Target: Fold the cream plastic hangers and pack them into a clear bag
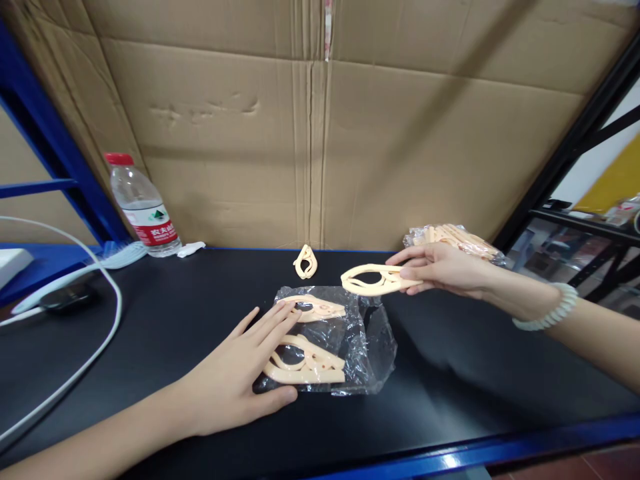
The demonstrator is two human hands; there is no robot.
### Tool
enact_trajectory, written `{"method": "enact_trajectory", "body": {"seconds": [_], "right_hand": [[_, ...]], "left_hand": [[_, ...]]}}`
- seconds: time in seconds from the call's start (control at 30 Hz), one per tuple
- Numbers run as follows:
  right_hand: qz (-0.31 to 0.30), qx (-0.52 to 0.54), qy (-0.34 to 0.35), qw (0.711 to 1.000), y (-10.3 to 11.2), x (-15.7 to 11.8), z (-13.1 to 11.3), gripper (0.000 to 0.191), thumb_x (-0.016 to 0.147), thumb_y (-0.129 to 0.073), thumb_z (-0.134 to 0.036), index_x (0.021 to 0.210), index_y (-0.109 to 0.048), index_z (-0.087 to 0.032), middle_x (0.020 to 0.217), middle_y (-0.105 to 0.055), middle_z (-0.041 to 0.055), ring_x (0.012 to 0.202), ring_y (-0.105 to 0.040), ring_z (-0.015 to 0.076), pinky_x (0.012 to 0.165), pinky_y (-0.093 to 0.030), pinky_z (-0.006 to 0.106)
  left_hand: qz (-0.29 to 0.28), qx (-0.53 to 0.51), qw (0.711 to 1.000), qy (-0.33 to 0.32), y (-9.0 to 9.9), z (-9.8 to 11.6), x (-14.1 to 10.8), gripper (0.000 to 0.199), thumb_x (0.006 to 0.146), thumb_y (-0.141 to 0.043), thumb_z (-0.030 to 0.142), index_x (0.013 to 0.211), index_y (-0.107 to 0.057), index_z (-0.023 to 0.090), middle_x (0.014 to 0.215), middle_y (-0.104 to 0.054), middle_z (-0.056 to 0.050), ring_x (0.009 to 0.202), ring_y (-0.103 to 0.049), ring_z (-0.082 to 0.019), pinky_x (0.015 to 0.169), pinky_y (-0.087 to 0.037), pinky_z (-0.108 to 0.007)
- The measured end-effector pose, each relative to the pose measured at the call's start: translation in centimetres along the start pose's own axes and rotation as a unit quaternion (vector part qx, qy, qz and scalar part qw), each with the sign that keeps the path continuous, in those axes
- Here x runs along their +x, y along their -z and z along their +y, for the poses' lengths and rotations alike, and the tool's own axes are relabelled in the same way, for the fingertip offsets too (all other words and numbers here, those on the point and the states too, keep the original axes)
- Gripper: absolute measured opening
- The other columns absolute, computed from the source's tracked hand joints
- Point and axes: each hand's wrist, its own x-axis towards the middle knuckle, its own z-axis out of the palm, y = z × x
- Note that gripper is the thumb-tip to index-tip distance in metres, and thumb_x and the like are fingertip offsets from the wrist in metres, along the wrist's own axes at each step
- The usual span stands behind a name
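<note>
My right hand [433, 268] pinches a cream plastic folding hanger [367, 289] by its narrow right end, holding it above the table. The hanger is folded up, with its rounded, looped end pointing left. My left hand [240, 377] lies spread over the left side of a clear plastic bag [356, 340], fingers stretched out. On the bag are an upper folding hanger [320, 310] and a lower folding hanger [313, 377]; my left fingers cover parts of their looped ends. Whether these two are inside the bag or on top, I cannot tell.
Behind the bag stands a small cream plastic piece [306, 263]. A wrapped bundle of cream hangers [457, 239] lies behind my right hand. At left are a water bottle [150, 213] and a white cable [117, 313]. Cardboard [225, 133] walls the black table's [475, 400] back edge.
</note>
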Motion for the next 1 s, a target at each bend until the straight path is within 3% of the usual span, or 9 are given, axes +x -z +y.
{"method": "enact_trajectory", "body": {"seconds": [0.2,0.4,0.73,1.0], "right_hand": [[0.000,-0.012,-0.080,0.997,0.7,-1.7,1.2,0.020,0.069,-0.078,-0.019,0.088,-0.073,-0.018,0.089,-0.074,0.0087,0.078,-0.071,0.0189,0.065,-0.062,0.022],[0.003,-0.005,-0.119,0.993,0.7,-2.4,3.2,0.023,0.068,-0.079,-0.021,0.090,-0.072,-0.016,0.090,-0.074,0.0098,0.077,-0.071,0.0182,0.066,-0.062,0.023],[-0.027,0.075,-0.116,0.990,-0.5,-1.8,2.4,0.032,0.067,-0.080,-0.019,0.093,-0.061,-0.013,0.087,-0.071,0.0093,0.073,-0.071,0.0167,0.063,-0.062,0.021],[-0.040,0.122,-0.086,0.988,-3.7,-0.5,2.0,0.022,0.073,-0.074,-0.012,0.090,-0.059,-0.013,0.085,-0.070,0.0097,0.071,-0.070,0.0155,0.063,-0.061,0.020]], "left_hand": [[0.004,-0.011,1.000,0.001,0.0,0.4,0.0,0.086,0.085,-0.053,0.057,0.151,-0.006,0.030,0.158,-0.017,-0.005,0.143,-0.018,-0.032,0.115,-0.019,-0.057],[0.034,-0.009,0.999,0.016,-0.3,0.4,0.0,0.090,0.081,-0.056,0.059,0.152,-0.008,0.028,0.158,-0.016,-0.006,0.143,-0.014,-0.034,0.114,-0.022,-0.055],[0.036,0.017,0.997,0.069,-0.3,0.8,0.2,0.097,0.076,-0.058,0.064,0.151,-0.013,0.023,0.158,-0.013,-0.013,0.142,-0.017,-0.039,0.112,-0.023,-0.060],[0.059,0.008,0.997,0.052,-0.7,0.5,0.0,0.099,0.076,-0.058,0.062,0.152,-0.006,0.025,0.158,-0.013,-0.012,0.142,-0.019,-0.036,0.112,-0.023,-0.058]]}}
